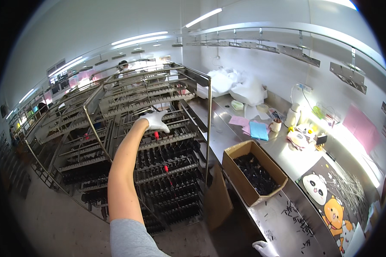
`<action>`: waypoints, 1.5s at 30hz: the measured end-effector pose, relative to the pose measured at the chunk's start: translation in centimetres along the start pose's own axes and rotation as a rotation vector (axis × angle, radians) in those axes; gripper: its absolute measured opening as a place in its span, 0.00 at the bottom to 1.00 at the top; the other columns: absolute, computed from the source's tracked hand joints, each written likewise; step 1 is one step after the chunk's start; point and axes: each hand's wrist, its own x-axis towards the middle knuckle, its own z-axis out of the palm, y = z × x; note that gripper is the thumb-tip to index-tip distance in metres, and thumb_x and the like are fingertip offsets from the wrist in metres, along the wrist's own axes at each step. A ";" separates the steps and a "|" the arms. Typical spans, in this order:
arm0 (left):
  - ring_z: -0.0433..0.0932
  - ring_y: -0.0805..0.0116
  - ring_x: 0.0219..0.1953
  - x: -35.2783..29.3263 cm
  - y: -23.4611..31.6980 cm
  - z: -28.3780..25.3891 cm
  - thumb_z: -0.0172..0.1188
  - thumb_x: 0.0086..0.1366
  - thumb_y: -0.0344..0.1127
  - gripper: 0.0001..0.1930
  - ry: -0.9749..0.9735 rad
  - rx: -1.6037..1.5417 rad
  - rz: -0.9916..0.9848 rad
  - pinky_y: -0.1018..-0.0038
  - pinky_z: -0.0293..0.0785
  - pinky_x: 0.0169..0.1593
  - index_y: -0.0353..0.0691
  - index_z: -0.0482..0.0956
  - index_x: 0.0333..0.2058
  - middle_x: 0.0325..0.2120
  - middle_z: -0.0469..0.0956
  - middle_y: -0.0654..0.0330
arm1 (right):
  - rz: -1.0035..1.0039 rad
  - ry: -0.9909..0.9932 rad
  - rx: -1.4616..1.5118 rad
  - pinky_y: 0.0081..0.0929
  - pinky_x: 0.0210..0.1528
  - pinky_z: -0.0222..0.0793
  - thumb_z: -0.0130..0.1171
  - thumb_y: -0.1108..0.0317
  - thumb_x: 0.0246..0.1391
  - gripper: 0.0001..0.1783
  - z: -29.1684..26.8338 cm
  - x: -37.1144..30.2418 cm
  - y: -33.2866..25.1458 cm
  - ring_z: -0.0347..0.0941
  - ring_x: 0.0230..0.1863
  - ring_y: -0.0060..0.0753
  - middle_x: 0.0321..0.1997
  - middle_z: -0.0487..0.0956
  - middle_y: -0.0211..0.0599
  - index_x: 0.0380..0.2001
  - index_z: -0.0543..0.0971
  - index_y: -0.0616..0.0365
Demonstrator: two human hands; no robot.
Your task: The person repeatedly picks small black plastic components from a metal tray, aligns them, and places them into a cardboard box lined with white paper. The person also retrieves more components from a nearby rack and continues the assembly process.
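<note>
My left hand (pixel 155 121), in a white glove, reaches out over a metal rack (pixel 208 124). Its thumb and fingers are spread apart, and nothing shows between them. Whether it touches the rack bars beneath cannot be made out. Just below the hand is a red tag (pixel 156 135), and a second red tag (pixel 166 168) sits lower down. Rows of small black parts (pixel 167 173) hang on the rack's lower bars. My right hand (pixel 265 248), also white-gloved, shows only partly at the bottom edge by the steel bench (pixel 261 222); its grip is hidden.
An open cardboard box (pixel 229 165) of black pieces stands on the bench. Loose black pieces (pixel 298 220) lie scattered nearby, beside a cartoon mat (pixel 315 188) with thin metal rods. White plastic bags (pixel 246 88) are heaped farther back. Another person (pixel 123 64) is behind the rack.
</note>
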 end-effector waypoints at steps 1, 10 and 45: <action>0.72 0.44 0.60 -0.4 0.0 -0.7 0.70 0.47 0.55 0.57 -0.118 -0.070 -0.022 0.58 0.71 0.62 0.47 0.51 0.73 0.68 0.62 0.44 | -0.028 0.015 0.153 0.36 0.57 0.72 0.57 0.54 0.63 0.16 0.4 0.0 -0.6 0.80 0.52 0.43 0.47 0.85 0.40 0.45 0.86 0.49; 0.77 0.45 0.44 -21.5 11.5 10.4 0.69 0.40 0.52 0.55 0.146 0.079 0.328 0.57 0.73 0.50 0.43 0.58 0.68 0.45 0.74 0.41 | -0.472 0.850 0.319 0.32 0.42 0.75 0.65 0.70 0.53 0.09 -2.3 2.6 -11.9 0.81 0.37 0.40 0.35 0.84 0.41 0.38 0.83 0.58; 0.66 0.67 0.48 -36.8 64.3 46.5 0.64 0.53 0.20 0.48 -0.045 -2.013 0.174 0.70 0.71 0.53 0.35 0.47 0.70 0.52 0.63 0.57 | 0.580 0.760 1.007 0.31 0.66 0.66 0.63 0.64 0.56 0.34 1.0 -39.0 24.6 0.72 0.64 0.39 0.63 0.75 0.53 0.63 0.69 0.67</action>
